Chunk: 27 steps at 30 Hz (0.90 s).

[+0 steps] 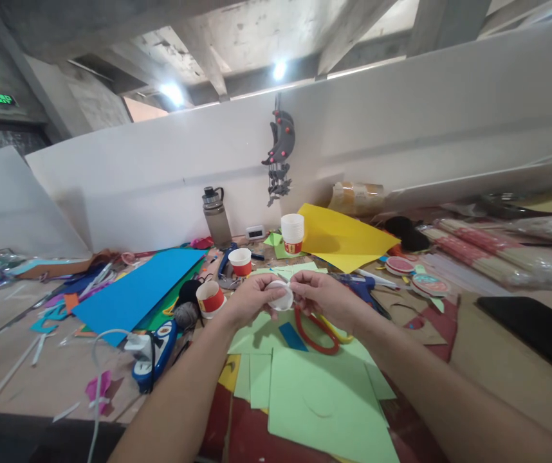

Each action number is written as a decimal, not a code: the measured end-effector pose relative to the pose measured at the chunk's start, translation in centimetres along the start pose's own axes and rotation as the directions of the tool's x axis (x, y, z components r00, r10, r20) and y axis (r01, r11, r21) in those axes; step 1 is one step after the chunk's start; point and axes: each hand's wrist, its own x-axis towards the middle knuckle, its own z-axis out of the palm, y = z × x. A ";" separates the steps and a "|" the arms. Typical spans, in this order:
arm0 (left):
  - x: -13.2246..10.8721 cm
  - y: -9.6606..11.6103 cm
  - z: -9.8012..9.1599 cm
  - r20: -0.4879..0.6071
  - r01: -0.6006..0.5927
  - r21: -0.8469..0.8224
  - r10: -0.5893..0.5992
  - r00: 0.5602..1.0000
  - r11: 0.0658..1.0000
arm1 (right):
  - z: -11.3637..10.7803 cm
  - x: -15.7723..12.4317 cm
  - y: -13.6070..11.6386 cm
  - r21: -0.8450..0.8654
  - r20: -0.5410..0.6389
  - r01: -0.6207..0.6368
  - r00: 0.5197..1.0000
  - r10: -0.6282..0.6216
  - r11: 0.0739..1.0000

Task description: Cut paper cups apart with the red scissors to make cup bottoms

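My left hand (257, 298) pinches a small round white piece (283, 297), which looks like paper or a cup base. The fingers of my right hand (315, 292) are closed on its right edge. Both hands hover over light green paper sheets (327, 399) with a faint curved line on the top one. Just below my right hand lie a red loop handle (322, 341) and a yellow one, apparently of scissors, next to a blue paper scrap (293, 337). To the left of my left hand, a red and white paper cup (211, 297) lies tilted.
Another paper cup (240, 262) and a cup stack (293, 230) stand farther back. Blue paper (141, 289) and a power strip (157, 357) lie left. Yellow paper (346, 239), a glue gun (360, 285) and a black phone-like slab (534, 331) are right. A bottle (217, 218) stands by the white board.
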 end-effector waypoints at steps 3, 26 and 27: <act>0.0 -0.1 0.0 -0.014 -0.030 -0.006 0.030 0.999 1.000 | 0.0 0.1 0.3 0.052 0.027 -0.022 0.999 0.021 0.998; 0.1 1.0 -3.8 -0.406 -0.295 -0.154 0.212 0.889 0.943 | 0.3 -1.6 2.5 -0.986 -0.168 -0.169 0.985 -0.037 -0.014; 0.2 0.9 -3.9 -0.411 -0.299 -0.157 0.213 0.886 0.941 | 0.2 -1.5 2.5 -0.981 -0.196 -0.195 0.980 -0.044 0.024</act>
